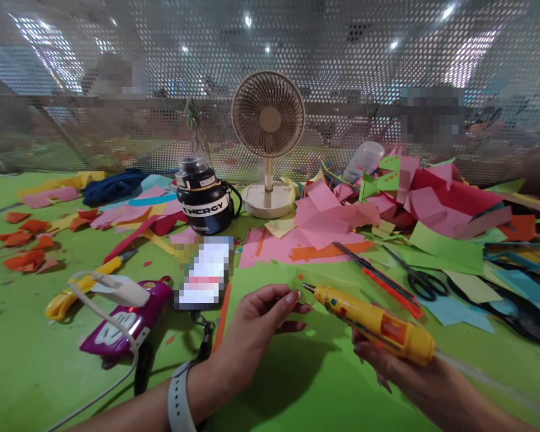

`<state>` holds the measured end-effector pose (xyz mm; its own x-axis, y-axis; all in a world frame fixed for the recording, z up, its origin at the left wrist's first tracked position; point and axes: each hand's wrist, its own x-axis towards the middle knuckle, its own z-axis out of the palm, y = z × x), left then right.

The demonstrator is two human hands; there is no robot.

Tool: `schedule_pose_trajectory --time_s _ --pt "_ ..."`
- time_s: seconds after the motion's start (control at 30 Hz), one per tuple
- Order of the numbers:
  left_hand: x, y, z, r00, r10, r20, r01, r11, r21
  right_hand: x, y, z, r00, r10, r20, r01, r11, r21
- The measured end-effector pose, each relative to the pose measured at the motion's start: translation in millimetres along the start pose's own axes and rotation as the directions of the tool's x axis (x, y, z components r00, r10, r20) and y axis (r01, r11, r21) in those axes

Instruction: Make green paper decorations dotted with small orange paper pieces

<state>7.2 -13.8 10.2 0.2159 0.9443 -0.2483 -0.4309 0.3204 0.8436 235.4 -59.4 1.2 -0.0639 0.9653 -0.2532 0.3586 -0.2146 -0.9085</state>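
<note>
My right hand (382, 360) is wrapped around a yellow hot glue gun (369, 321), with a clear glue stick (486, 384) trailing from its back end. The gun's metal nozzle points left, close to the fingertips of my left hand (270, 315). Thumb and index finger of that left hand are pinched together; whatever sits between them is too small to make out. Both hands are above green paper (297, 384) on the green table. A tiny orange scrap (300, 276) shows just beyond the nozzle tip.
Behind stand a fan (269, 120) and a black bottle (204, 201). At left are a phone (207, 273), a purple power bank (130, 321) with a cable, and a yellow cutter (85, 288). To the right lie a red cutter (387, 285), scissors (425, 282) and heaped paper scraps (441, 204).
</note>
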Motion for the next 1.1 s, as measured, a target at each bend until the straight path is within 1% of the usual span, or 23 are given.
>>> schedule_pose_trajectory --time_s 0.1,0.23,0.3,0.4,0.43,0.53,0.67,0.8,0.87,1.1 --pt "-1 1 1.0 1.000 0.002 -0.005 -0.002 1.000 0.003 0 1 0 0.999 0.030 -0.018 -0.031 1.000 -0.005" --pt "-2 1 0.9 1.000 -0.001 -0.007 0.001 1.000 0.013 -1 -5 2 1.000 0.027 -0.004 -0.027 0.999 -0.016" --pt "-2 1 0.4 1.000 0.001 -0.006 -0.001 1.000 0.013 -2 -10 6 0.999 0.026 -0.047 -0.027 1.000 -0.007" --pt "-1 0 -0.2 1.000 0.007 -0.002 -0.007 1.000 0.015 -4 -16 11 0.989 0.028 -0.146 -0.026 1.000 0.013" --pt "-2 0 -0.3 1.000 0.008 -0.002 -0.008 1.000 0.015 -5 -17 11 0.987 0.031 -0.156 -0.030 0.999 0.012" --pt "-2 0 0.2 1.000 0.004 -0.004 -0.004 1.000 0.013 -5 -20 12 0.992 0.050 -0.119 -0.053 0.998 -0.018" --pt "-3 1 1.5 1.000 0.003 -0.010 -0.003 1.000 0.010 -6 -23 11 0.984 0.026 -0.176 -0.035 0.998 -0.047" --pt "-3 2 2.2 1.000 -0.002 -0.017 0.002 1.000 0.011 -5 -22 9 0.994 0.022 -0.107 -0.030 0.997 -0.076" --pt "-2 2 1.9 1.000 -0.003 -0.019 0.003 1.000 0.011 -4 -21 8 0.996 0.029 -0.090 -0.036 0.996 -0.080" --pt "-2 0 1.7 1.000 0.001 -0.013 0.000 1.000 0.020 -9 -26 13 0.987 0.040 -0.153 -0.046 0.998 -0.040"
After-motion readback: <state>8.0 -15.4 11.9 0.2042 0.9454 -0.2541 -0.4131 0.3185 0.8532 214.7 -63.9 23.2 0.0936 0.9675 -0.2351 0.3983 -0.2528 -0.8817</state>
